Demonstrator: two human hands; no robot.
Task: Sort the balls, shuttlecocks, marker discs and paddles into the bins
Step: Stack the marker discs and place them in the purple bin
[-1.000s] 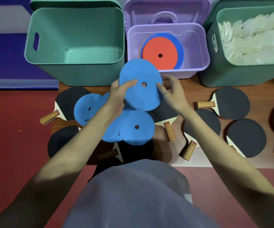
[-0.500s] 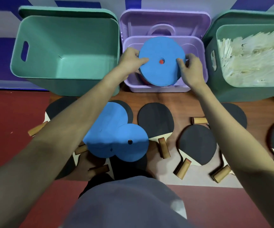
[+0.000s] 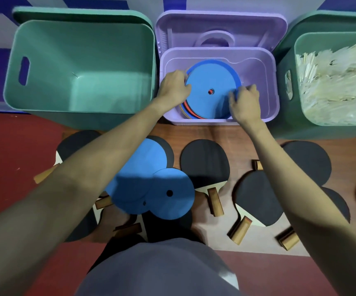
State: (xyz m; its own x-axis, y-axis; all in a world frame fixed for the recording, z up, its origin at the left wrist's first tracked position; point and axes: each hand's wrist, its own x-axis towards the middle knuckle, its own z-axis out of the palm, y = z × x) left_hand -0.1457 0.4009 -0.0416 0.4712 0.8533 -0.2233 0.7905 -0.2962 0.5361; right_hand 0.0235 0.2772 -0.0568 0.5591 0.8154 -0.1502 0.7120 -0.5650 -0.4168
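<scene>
A blue disc (image 3: 210,90) is held inside the purple bin (image 3: 268,99), on top of a stack of other discs. Its left edge is gripped by the curled fingers of the left hand (image 3: 173,88), its right edge pinched by the right hand (image 3: 245,103). Two more blue discs (image 3: 151,180) are seen lying on the floor over black paddles (image 3: 204,163). The green bin (image 3: 81,71) at the left holds nothing; shuttlecocks (image 3: 335,82) fill the bin at the right.
</scene>
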